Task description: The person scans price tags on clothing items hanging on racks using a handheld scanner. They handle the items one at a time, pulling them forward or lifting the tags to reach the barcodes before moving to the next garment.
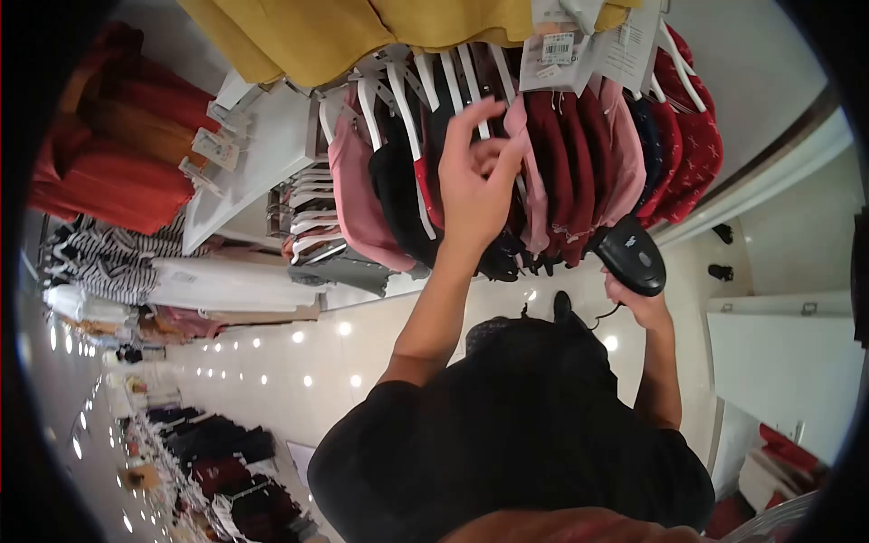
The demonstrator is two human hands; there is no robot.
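My left hand (480,185) reaches up to the clothes rail, fingers loosely curled and apart. Its fingertips are at the shoulder of a pink garment (536,204) on a white hanger; whether they press on the cloth is hard to see. Dark red garments (563,172) hang just right of it, and black garments (398,195) hang to the left. Low on the right, my right hand (638,303) is wrapped round a black handheld barcode scanner (634,258), whose head covers part of the fingers. A cord trails from it.
Mustard-yellow cloth (299,36) with white price tags (554,50) hangs above the rail. At left are a white shelf (258,163) and striped tops (113,267). A white cabinet (783,353) stands at right. Glossy floor (272,362) lies below, with more clothing racks (217,452) beyond.
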